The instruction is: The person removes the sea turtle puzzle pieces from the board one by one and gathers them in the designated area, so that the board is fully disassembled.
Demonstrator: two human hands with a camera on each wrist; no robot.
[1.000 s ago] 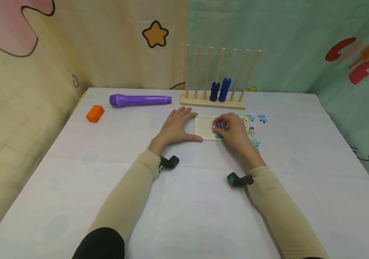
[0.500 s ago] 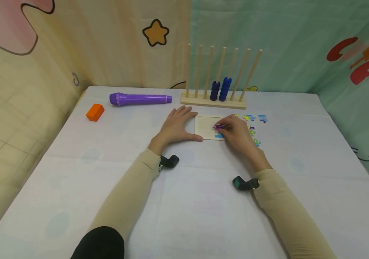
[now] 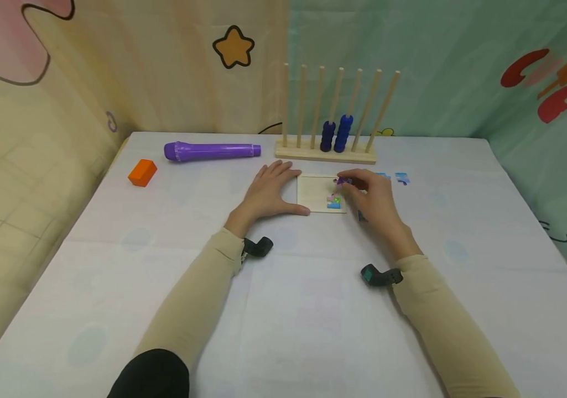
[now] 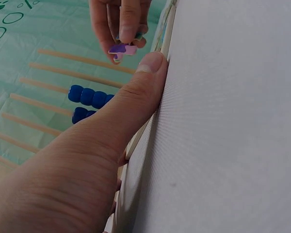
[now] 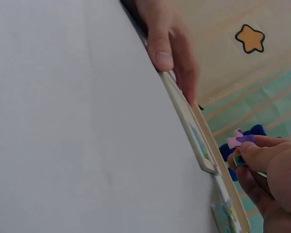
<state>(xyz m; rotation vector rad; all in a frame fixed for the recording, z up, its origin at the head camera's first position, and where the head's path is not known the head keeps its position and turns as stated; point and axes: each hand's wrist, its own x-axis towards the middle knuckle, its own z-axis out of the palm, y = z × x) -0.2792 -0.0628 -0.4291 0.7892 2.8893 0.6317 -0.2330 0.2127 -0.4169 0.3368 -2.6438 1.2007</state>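
Observation:
A shallow wooden puzzle tray (image 3: 310, 192) lies on the table, with a small patch of blue, green and pink puzzle (image 3: 334, 204) in its lower right corner. My left hand (image 3: 269, 193) rests at the tray's left side, fingers spread, thumb along the near edge. Over the tray's right end, my right hand (image 3: 375, 202) pinches a purple-and-pink jigsaw piece (image 5: 241, 140) between thumb and fingers. A green and dark bit (image 5: 239, 160) also shows among those fingers; I cannot tell whether it is a second piece.
Loose jigsaw pieces (image 3: 402, 178) lie right of the tray, some hidden by the right hand. Behind stands a wooden peg rack (image 3: 325, 152) with blue beads (image 3: 343, 134) on two pegs. A purple toy microphone (image 3: 213, 151) and an orange block (image 3: 142, 172) are at the back left.
My right hand has moved right and away from the tray's middle with the purple piece, uncovering the patch in the corner. My left hand stays in place.

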